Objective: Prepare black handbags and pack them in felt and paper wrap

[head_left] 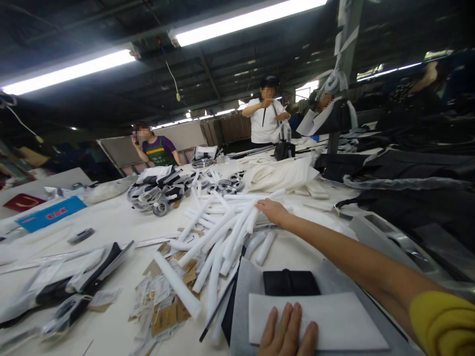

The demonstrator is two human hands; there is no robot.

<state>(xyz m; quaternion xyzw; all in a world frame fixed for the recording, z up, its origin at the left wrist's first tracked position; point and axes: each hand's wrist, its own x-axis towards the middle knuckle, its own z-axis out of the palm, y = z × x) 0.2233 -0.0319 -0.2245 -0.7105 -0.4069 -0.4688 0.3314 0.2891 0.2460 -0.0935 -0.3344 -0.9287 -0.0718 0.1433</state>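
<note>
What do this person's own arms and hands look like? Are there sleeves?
The right hand and left hand are bare. A yellow sleeve with thick folds shows on the right arm, leaving its lower part bare. The left sleeve is out of view.

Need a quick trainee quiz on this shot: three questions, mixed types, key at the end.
1. True or false: the left hand lies on the flat white sheet.

2. Multiple choice: the right hand is at
A) a ceiling light
B) the heap of white tube-like pieces
C) the blue printed item

3. Fill in the blank: the small flat item just beyond the sheet, with a band across its middle, is ____ in colour.

Key: 1. True. 2. B. 3. Black.
</note>
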